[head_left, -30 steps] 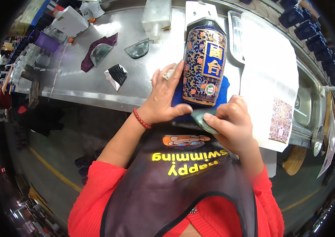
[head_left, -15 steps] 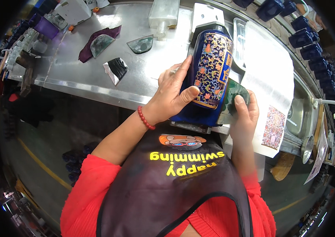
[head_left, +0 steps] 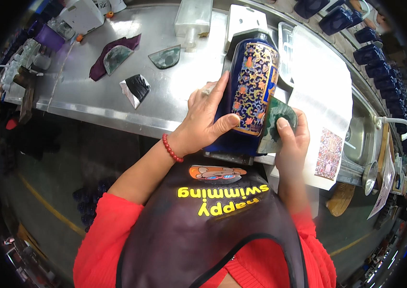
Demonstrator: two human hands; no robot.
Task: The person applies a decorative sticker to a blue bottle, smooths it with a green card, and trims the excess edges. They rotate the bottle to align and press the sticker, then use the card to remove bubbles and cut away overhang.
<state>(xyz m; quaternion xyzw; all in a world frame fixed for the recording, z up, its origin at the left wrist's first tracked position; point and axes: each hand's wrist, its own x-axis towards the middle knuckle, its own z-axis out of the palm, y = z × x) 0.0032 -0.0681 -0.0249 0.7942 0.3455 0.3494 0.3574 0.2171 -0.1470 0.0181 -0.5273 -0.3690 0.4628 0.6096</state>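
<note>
A dark blue glass bottle (head_left: pixel 234 147) lies tilted at the edge of the metal table, its neck pointing away from me. A colourful floral decal (head_left: pixel 250 91) covers its upward face. My left hand (head_left: pixel 203 117) grips the bottle's left side, thumb resting on the decal's lower edge. Pinched between the thumb and fingers of my right hand (head_left: pixel 294 137) is a green, translucent scraper (head_left: pixel 271 126). Its straight edge lies along the bottle's lower right side; whether it presses on the glass I cannot tell.
White sheets (head_left: pixel 319 77) with a printed decal lie at right, beside a sink (head_left: pixel 361 137). Two more green scrapers (head_left: pixel 118 58) (head_left: pixel 166 57), a purple cloth (head_left: pixel 98 67) and a black-and-silver scrap (head_left: pixel 136 89) lie at left. A clear bottle (head_left: pixel 194 19) and white box (head_left: pixel 246 20) are behind.
The whole view has shifted slightly, carrying everything a little to the left. Both hands keep nearly the same hold on the bottle and the scraper.
</note>
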